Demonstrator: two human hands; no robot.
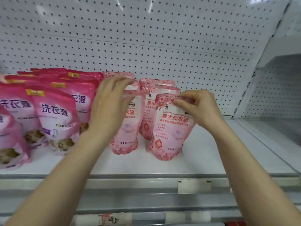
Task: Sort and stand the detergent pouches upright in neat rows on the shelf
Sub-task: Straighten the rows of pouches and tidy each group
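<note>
Two rows of pale pink floral detergent pouches stand upright in the middle of the white shelf (203, 159). My right hand (197, 108) pinches the top edge of the front right pouch (171, 131). My left hand (110, 103) rests with relaxed fingers over the tops of the left row; its front pouch (126, 136) stands partly hidden behind my palm. More pale pouches (151, 85) stand behind these. To the left, several darker pink pouches (55, 116) stand in rows.
A white pegboard wall (162, 38) backs the shelf. Bare shelf surface lies right of the pale pouches, up to a white side panel (254, 88). A price label holder (193, 186) sits on the shelf's front rail.
</note>
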